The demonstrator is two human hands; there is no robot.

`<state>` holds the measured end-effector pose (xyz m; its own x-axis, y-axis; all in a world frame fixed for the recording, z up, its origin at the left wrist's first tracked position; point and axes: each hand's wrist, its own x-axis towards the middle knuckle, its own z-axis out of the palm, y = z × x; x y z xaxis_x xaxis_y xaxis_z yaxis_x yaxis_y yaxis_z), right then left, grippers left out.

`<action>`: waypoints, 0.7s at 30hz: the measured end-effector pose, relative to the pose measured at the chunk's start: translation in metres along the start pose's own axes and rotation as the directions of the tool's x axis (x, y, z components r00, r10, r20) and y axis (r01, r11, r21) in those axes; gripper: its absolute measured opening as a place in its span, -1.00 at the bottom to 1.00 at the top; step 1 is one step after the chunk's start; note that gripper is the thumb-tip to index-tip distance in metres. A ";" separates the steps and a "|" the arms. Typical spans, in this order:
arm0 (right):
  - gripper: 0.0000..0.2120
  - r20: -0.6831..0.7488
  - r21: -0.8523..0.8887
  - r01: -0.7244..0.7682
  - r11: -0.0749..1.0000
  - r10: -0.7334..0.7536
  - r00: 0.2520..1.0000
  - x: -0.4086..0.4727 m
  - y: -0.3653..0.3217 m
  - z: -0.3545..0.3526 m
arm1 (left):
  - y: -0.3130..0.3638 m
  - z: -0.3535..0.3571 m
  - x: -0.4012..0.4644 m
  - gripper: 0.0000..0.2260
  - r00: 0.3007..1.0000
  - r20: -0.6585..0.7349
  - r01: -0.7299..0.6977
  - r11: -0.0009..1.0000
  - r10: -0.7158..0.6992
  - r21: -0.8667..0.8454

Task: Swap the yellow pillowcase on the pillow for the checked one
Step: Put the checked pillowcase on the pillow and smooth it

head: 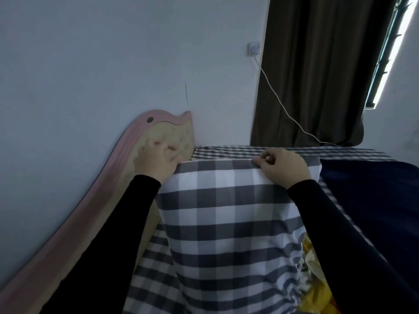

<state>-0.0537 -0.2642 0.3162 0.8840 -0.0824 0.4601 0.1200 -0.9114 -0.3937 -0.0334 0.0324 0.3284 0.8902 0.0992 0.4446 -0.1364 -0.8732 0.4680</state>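
Note:
A pillow in the grey-and-white checked pillowcase (226, 218) stands on end in front of me on the bed. My left hand (156, 162) rests at its top left corner with blurred, spread fingers, beside the headboard. My right hand (283, 166) pinches the top edge of the checked pillowcase at the right. The yellow pillowcase (317, 279) lies crumpled on the bed at the lower right, partly hidden by my right sleeve.
A pink and beige headboard (113, 182) runs along the left wall. The bed has a small-checked sheet (226, 151) and a dark blue blanket (374, 200) on the right. A dark curtain (317, 75) hangs behind, with a white cable (278, 98) across it.

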 end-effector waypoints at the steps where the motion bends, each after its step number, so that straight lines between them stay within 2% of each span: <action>1: -0.69 -0.045 0.057 0.038 0.998 -0.036 0.998 -0.001 0.002 0.001 | 0.012 -0.001 -0.008 -0.70 0.983 -0.136 -0.124 0.992 0.125 0.017; 2: -0.69 -0.072 0.139 0.082 0.987 -0.073 0.995 -0.004 0.003 0.000 | 0.026 -0.001 -0.019 -0.68 0.955 -0.187 -0.236 0.971 0.229 -0.019; 3: -0.70 -0.108 0.200 0.133 0.971 -0.114 0.988 -0.008 0.004 -0.001 | 0.040 0.000 -0.031 -0.65 0.939 -0.150 -0.322 0.945 0.311 -0.055; 4: -0.69 -0.166 0.197 0.190 0.962 -0.158 0.973 -0.011 0.008 -0.002 | 0.052 0.006 -0.040 -0.59 0.933 -0.043 -0.359 0.933 0.357 -0.040; 6: -0.65 -0.277 0.056 0.225 0.973 -0.201 0.940 -0.016 0.023 -0.002 | 0.059 0.023 -0.048 -0.41 0.929 0.160 -0.355 0.927 0.335 0.122; 7: -0.65 -0.295 0.012 0.194 0.981 -0.182 0.938 -0.019 0.032 -0.001 | 0.055 0.028 -0.044 -0.35 0.937 0.188 -0.324 0.933 0.294 0.158; 10: -0.67 -0.214 0.066 0.099 0.993 -0.083 0.973 -0.026 0.066 0.006 | 0.042 0.034 -0.035 -0.35 0.964 0.164 -0.221 0.973 0.208 0.065; 14: -0.77 -0.151 0.347 0.115 0.931 -0.065 0.986 -0.023 0.084 0.009 | 0.053 0.043 -0.043 -0.37 0.965 0.117 -0.248 0.963 0.236 0.104; 17: -0.94 -0.216 0.437 0.116 0.892 -0.021 0.976 -0.011 0.080 0.001 | 0.067 0.045 -0.044 -0.32 0.972 0.092 -0.230 0.948 0.214 0.219; 21: -0.92 -0.306 0.504 0.125 0.855 0.041 0.951 -0.005 0.079 -0.002 | 0.079 0.044 -0.040 -0.34 0.975 0.157 -0.188 0.961 0.158 0.201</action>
<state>-0.0494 -0.3368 0.2848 0.7076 -0.2395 0.6648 0.4406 -0.5860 -0.6801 -0.0610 -0.0616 0.3139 0.9144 -0.1163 0.3877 -0.2114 -0.9540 0.2124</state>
